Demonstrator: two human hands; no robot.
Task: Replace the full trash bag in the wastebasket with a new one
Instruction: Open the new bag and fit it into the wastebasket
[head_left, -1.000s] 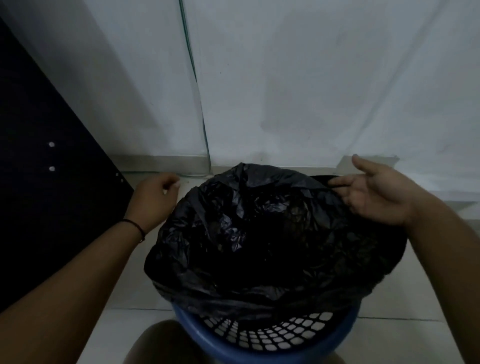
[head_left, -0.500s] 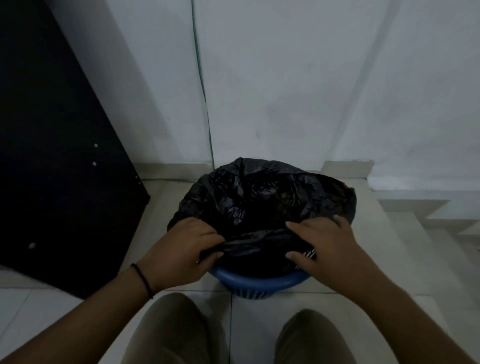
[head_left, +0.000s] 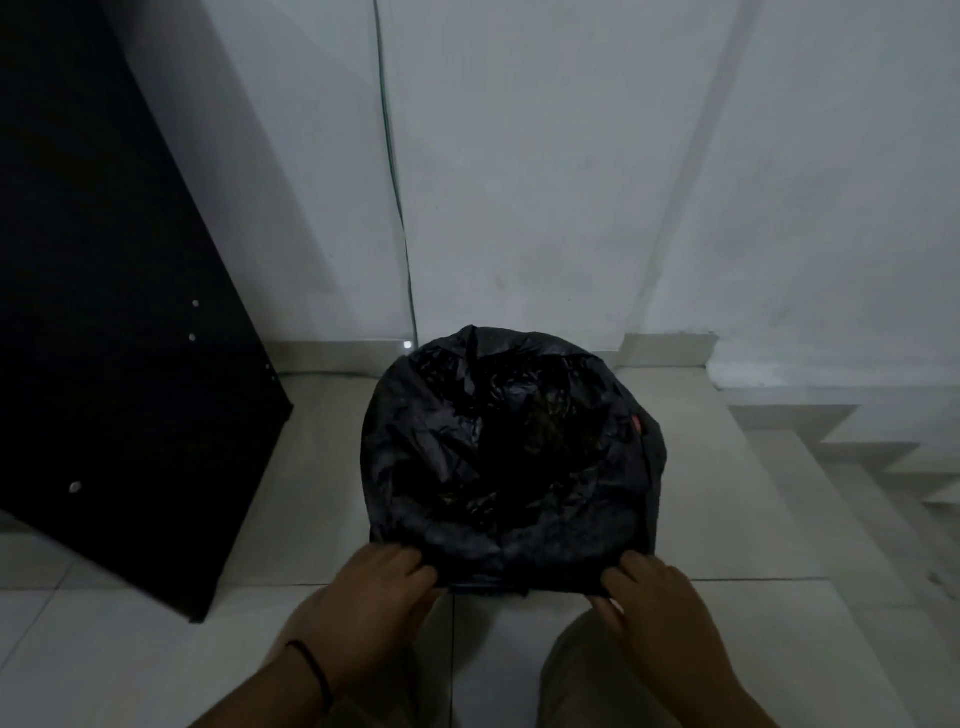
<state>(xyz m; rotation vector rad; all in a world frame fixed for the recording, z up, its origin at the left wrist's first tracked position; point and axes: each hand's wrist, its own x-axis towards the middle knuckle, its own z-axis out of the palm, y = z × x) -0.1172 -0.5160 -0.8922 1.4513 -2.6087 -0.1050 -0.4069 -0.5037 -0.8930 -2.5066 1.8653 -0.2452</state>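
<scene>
Black panel (head_left: 104, 312): a dark board with small pale dots is seen leaning at the far left, its lower corner on the tiled floor (head_left: 156, 649).
Cord: a thin green cord (head_left: 395, 208) is seen running down the white wall (head_left: 545, 156) to the skirting, just behind the bag.
Left hand (head_left: 374, 592): the fingers are curled over the bag's near-left edge, and the plastic is gripped there; a dark band is worn on the wrist.
Trash bag (head_left: 509, 457): the black plastic is spread wide on the floor near the wall, between the two hands at its near edge; the wastebasket beneath is fully covered and cannot be made out.
Right hand (head_left: 649, 597): the bag's near-right edge is pinched between curled fingers and thumb.
Steps (head_left: 857, 457): tiled stairs are seen descending at the far right.
</scene>
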